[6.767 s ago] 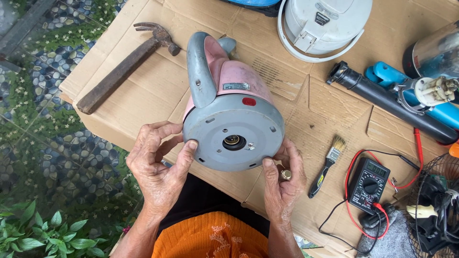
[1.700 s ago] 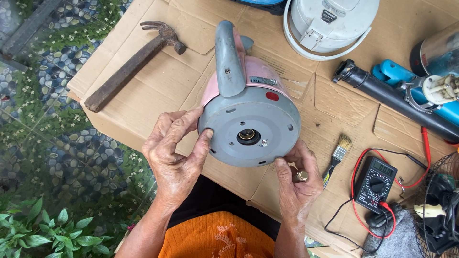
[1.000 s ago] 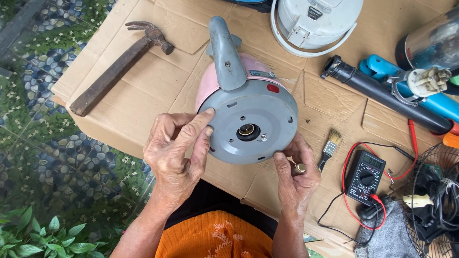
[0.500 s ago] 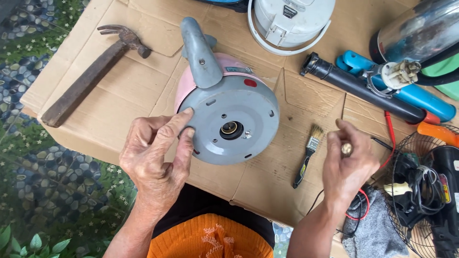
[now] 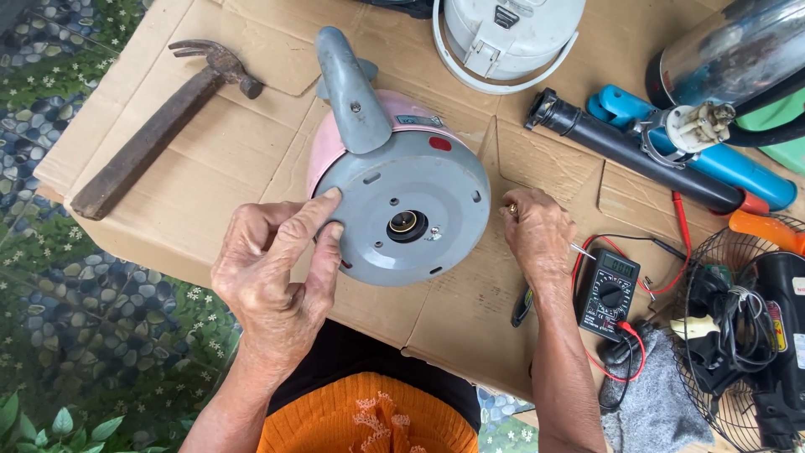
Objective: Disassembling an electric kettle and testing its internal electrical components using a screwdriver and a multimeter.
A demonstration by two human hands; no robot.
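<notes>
Quickly, left to right, all placed off the kettle (image 5: 394,193). Hammer (image 5: 159,126) lies well left of it on the cardboard (image 5: 210,193) covering the desk, handle slanting down-left, head toward the kettle. Left hand (image 5: 277,277) sits at the kettle's lower-left, fingers pressed on the rim of the grey base (image 5: 402,222), thumb edge up by the rim too; grip is a steadying press, not closed round anything. Kettle lies on its side, base facing the camera, pink body behind it, grey handle (image 5: 348,92) pointing up and away, so its long axis runs away from the person. Brass contact (image 5: 407,225) sits mid-base. Right hand (image 5: 541,239) is just right of the kettle, apart from it, knuckles up, fingers curled on something small and shiny at the fingertips; can't tell what. Left hand is the one on the kettle, right hand near but off it. A brush handle shows under the right wrist. Multimeter (image 5: 610,294) further right with red and black leads. White cooker (image 5: 507,38) above-right of the kettle, lid shut, contents hidden. Black tube (image 5: 629,151), blue tool (image 5: 713,164) and wire fan guard (image 5: 738,335) far right.
</notes>
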